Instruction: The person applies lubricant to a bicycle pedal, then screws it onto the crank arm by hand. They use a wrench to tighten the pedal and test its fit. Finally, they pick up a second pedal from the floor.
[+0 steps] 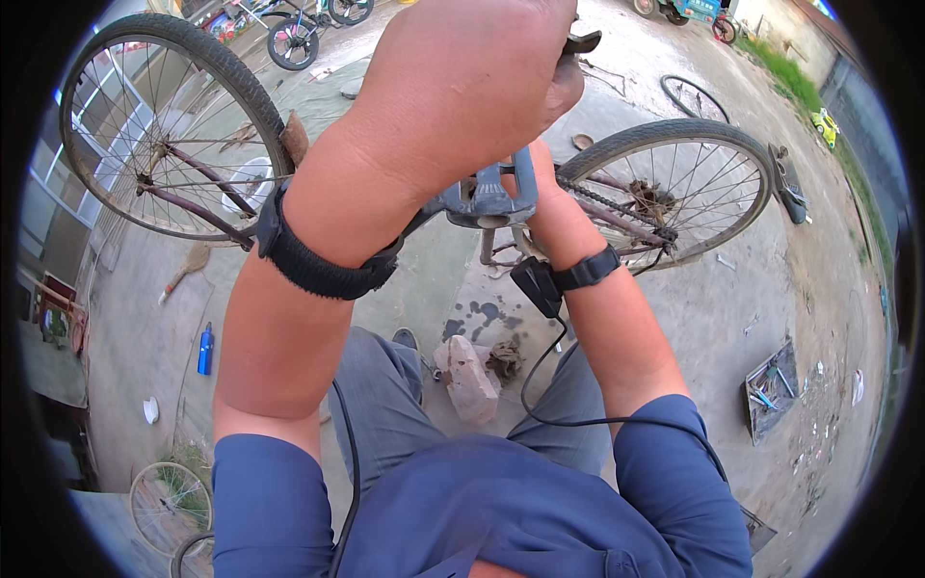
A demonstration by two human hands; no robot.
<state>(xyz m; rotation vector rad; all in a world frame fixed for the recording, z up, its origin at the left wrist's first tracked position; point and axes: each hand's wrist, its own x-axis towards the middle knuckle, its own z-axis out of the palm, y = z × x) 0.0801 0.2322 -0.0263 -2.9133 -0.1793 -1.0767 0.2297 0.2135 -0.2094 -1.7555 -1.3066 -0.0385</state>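
Blue-grey pedal (489,196), bright blue bottle (205,349)

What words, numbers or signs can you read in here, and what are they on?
None that I can read clearly.
Blue boxy vehicle at the top right: pale marks on its side, too small and blurred to read.
Blue upright bottle on the ground: any print is too small to make out.
Dark grey ridged bicycle pedal: no writing that I can make out.
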